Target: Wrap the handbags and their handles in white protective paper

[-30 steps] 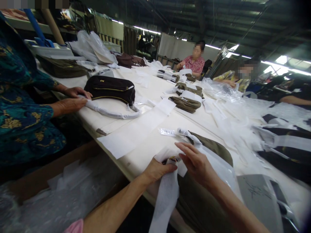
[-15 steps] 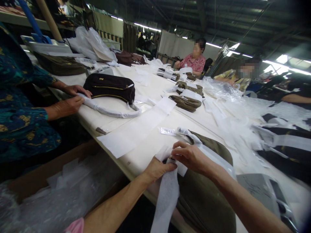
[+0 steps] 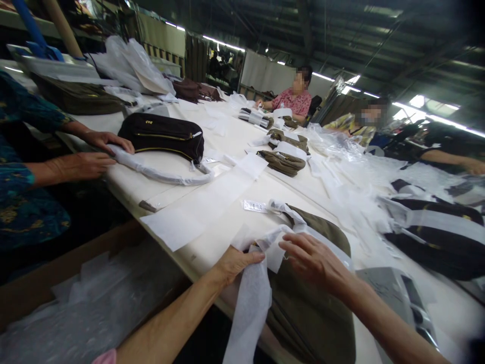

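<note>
My left hand [image 3: 239,261] is closed at the table edge, its thumb pressing on a bag strap [image 3: 273,235] partly wrapped in thin white paper. From this grip a long white paper strip [image 3: 248,308] hangs down. Just right of the strap, my right hand [image 3: 312,255] has its fingers apart, with nothing visible in them. Under both hands lies an olive-green bag [image 3: 308,313], its lower part near the table edge. A white paper band [image 3: 333,245] crosses the bag, and a barcode label [image 3: 254,206] lies beyond the strap.
At left, a co-worker's hands [image 3: 91,151] are at the paper-wrapped strap of a black bag [image 3: 162,134]. Flat white paper [image 3: 204,212] lies between us. A grey tape dispenser [image 3: 394,293] and black bags [image 3: 443,237] are at right. A box of plastic wrap [image 3: 94,298] stands below the table.
My right hand has let go of the strap and moved right, its fingers opening. My left hand keeps its grip. The co-worker's nearer hand has drawn back left, and the view has shifted slightly.
</note>
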A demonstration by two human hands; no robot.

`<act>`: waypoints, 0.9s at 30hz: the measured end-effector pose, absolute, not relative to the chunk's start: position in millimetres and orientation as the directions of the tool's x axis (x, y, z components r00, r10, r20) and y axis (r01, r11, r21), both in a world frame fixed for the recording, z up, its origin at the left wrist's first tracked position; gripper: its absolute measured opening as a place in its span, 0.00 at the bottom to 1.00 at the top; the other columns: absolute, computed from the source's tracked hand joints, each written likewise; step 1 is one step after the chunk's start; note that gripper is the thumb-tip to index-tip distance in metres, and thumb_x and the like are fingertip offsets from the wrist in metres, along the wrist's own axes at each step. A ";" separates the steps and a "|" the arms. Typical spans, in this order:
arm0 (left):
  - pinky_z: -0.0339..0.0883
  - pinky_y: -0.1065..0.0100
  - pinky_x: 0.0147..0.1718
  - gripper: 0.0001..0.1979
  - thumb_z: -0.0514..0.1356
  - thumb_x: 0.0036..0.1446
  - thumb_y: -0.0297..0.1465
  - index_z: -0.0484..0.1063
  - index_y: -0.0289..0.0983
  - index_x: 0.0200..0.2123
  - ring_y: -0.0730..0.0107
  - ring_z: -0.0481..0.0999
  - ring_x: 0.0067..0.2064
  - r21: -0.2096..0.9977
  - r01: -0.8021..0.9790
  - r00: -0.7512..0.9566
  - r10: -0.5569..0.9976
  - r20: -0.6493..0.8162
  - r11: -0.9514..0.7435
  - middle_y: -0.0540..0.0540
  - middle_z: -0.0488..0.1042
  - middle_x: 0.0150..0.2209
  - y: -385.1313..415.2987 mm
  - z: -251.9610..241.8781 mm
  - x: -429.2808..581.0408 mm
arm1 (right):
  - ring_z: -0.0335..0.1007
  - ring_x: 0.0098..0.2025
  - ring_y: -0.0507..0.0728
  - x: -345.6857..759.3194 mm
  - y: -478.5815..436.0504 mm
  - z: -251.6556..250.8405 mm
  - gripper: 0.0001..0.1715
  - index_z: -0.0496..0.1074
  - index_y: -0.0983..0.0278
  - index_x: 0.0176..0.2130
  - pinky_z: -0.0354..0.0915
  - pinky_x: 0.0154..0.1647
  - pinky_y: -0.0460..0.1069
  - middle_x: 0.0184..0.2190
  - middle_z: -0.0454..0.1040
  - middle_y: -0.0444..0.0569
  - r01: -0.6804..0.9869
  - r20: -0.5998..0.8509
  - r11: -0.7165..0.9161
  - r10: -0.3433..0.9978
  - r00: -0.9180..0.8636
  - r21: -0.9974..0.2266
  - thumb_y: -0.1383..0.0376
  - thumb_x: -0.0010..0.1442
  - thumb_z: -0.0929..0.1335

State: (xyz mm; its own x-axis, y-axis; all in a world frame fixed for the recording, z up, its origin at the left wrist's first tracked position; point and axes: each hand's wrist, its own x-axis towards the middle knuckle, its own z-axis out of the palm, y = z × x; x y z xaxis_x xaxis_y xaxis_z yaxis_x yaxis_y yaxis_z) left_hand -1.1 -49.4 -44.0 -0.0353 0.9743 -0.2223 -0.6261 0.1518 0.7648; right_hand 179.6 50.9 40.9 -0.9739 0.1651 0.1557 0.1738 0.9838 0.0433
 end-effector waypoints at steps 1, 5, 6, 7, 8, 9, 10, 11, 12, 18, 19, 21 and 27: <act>0.64 0.61 0.44 0.22 0.67 0.40 0.28 0.72 0.34 0.43 0.58 0.73 0.42 0.749 -0.641 -0.009 0.974 -0.225 0.167 0.42 0.75 0.40 -49.4 -43.8 -2.1 | 0.66 0.44 0.60 184.4 50.9 36.6 0.20 0.63 0.62 0.50 0.65 0.40 0.55 0.47 0.68 0.56 0.144 0.120 0.981 0.129 -0.984 0.127 0.72 0.58 0.60; 0.65 0.61 0.42 0.22 0.68 0.40 0.30 0.73 0.34 0.42 0.60 0.74 0.38 0.706 -0.674 0.054 0.967 -0.249 0.219 0.42 0.76 0.37 -49.7 -42.3 -5.1 | 0.60 0.52 0.63 186.2 50.2 23.1 0.20 0.63 0.63 0.51 0.61 0.44 0.59 0.53 0.63 0.58 0.030 0.086 0.958 0.006 -0.996 0.284 0.74 0.59 0.59; 0.65 0.61 0.42 0.23 0.68 0.39 0.30 0.73 0.34 0.42 0.60 0.75 0.37 0.702 -0.677 0.053 0.965 -0.255 0.223 0.42 0.76 0.36 -49.6 -42.0 -5.4 | 0.60 0.52 0.63 184.2 49.9 21.9 0.19 0.64 0.64 0.50 0.61 0.45 0.59 0.53 0.64 0.58 0.005 0.106 0.958 -0.027 -0.994 0.287 0.73 0.60 0.58; 0.65 0.61 0.42 0.23 0.69 0.38 0.30 0.73 0.33 0.41 0.60 0.75 0.37 0.700 -0.678 0.050 0.964 -0.259 0.223 0.42 0.76 0.36 -49.3 -41.8 -5.4 | 0.60 0.52 0.62 182.1 49.4 21.9 0.17 0.65 0.65 0.49 0.61 0.44 0.58 0.52 0.65 0.58 -0.020 0.130 0.960 -0.059 -0.990 0.281 0.72 0.61 0.58; 0.65 0.60 0.42 0.24 0.69 0.36 0.31 0.73 0.33 0.41 0.59 0.75 0.37 0.704 -0.676 0.041 0.965 -0.260 0.219 0.42 0.76 0.36 -49.0 -41.6 -5.1 | 0.61 0.51 0.62 180.0 48.7 23.0 0.16 0.66 0.66 0.47 0.62 0.44 0.58 0.50 0.67 0.57 -0.040 0.154 0.962 -0.084 -0.985 0.270 0.71 0.61 0.58; 0.64 0.60 0.42 0.24 0.70 0.36 0.31 0.74 0.33 0.41 0.59 0.75 0.37 0.710 -0.671 0.031 0.966 -0.258 0.211 0.41 0.76 0.36 -48.7 -41.6 -4.6 | 0.61 0.51 0.61 177.9 47.6 25.0 0.15 0.67 0.66 0.46 0.62 0.44 0.57 0.49 0.68 0.57 -0.053 0.175 0.965 -0.100 -0.979 0.256 0.70 0.61 0.59; 0.64 0.60 0.42 0.24 0.70 0.35 0.31 0.74 0.33 0.40 0.58 0.74 0.38 0.717 -0.666 0.022 0.966 -0.256 0.205 0.41 0.76 0.37 -48.3 -41.6 -3.7 | 0.61 0.51 0.60 175.7 46.4 27.7 0.14 0.67 0.65 0.46 0.62 0.45 0.57 0.49 0.68 0.56 -0.059 0.195 0.969 -0.107 -0.975 0.238 0.70 0.62 0.59; 0.64 0.60 0.43 0.24 0.70 0.35 0.31 0.74 0.33 0.40 0.57 0.74 0.40 0.725 -0.660 0.013 0.967 -0.254 0.199 0.41 0.76 0.38 -48.1 -41.7 -2.7 | 0.61 0.51 0.60 173.4 45.2 30.7 0.14 0.68 0.65 0.45 0.61 0.46 0.57 0.49 0.68 0.55 -0.057 0.206 0.974 -0.103 -0.973 0.218 0.70 0.62 0.59; 0.63 0.60 0.44 0.24 0.70 0.35 0.31 0.74 0.34 0.40 0.57 0.73 0.41 0.735 -0.650 0.004 0.968 -0.250 0.193 0.41 0.76 0.38 -48.1 -41.6 -1.5 | 0.60 0.52 0.60 170.7 44.4 33.8 0.13 0.68 0.64 0.45 0.60 0.47 0.57 0.50 0.68 0.54 -0.054 0.213 0.979 -0.097 -0.972 0.196 0.69 0.62 0.59; 0.60 0.63 0.48 0.24 0.66 0.40 0.27 0.70 0.40 0.45 0.59 0.68 0.49 0.873 -0.487 -0.136 0.987 -0.086 0.009 0.46 0.72 0.46 -50.5 -38.6 4.3 | 0.49 0.60 0.62 150.3 50.5 40.7 0.09 0.70 0.61 0.37 0.45 0.57 0.66 0.57 0.58 0.55 -0.031 0.148 0.998 -0.039 -0.988 0.056 0.68 0.61 0.61; 0.60 0.65 0.46 0.23 0.65 0.42 0.27 0.70 0.40 0.45 0.61 0.68 0.48 0.904 -0.428 -0.148 0.987 -0.059 -0.010 0.47 0.72 0.45 -51.0 -38.3 4.4 | 0.50 0.60 0.62 147.4 52.4 40.2 0.09 0.70 0.61 0.37 0.43 0.57 0.67 0.58 0.58 0.56 -0.027 0.113 0.999 -0.030 -0.993 0.026 0.68 0.61 0.61; 0.62 0.68 0.39 0.17 0.62 0.45 0.27 0.72 0.37 0.42 0.63 0.71 0.41 0.953 -0.302 -0.115 0.992 -0.052 0.015 0.48 0.74 0.39 -51.7 -38.1 3.7 | 0.55 0.57 0.61 142.7 55.5 39.6 0.10 0.70 0.62 0.38 0.44 0.57 0.67 0.55 0.61 0.57 -0.015 0.057 0.998 -0.012 -0.998 -0.058 0.68 0.61 0.61; 0.57 0.72 0.26 0.08 0.57 0.47 0.27 0.73 0.32 0.33 0.72 0.65 0.27 0.985 -0.164 -0.011 0.999 -0.053 0.050 0.51 0.69 0.24 -53.3 -35.3 -1.9 | 0.68 0.40 0.54 134.1 58.7 39.8 0.09 0.70 0.61 0.39 0.53 0.54 0.56 0.36 0.72 0.48 0.067 -0.028 0.945 0.061 -0.998 -0.319 0.66 0.61 0.61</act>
State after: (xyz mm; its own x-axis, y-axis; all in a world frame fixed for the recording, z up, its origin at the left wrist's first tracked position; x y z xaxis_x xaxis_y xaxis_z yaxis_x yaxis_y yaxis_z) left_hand -1.9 -53.3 -35.3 -0.0111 0.9986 -0.0526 -0.1644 0.0501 0.9851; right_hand 134.1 58.7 39.8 -0.9977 0.0613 -0.0283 0.0671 0.9453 -0.3192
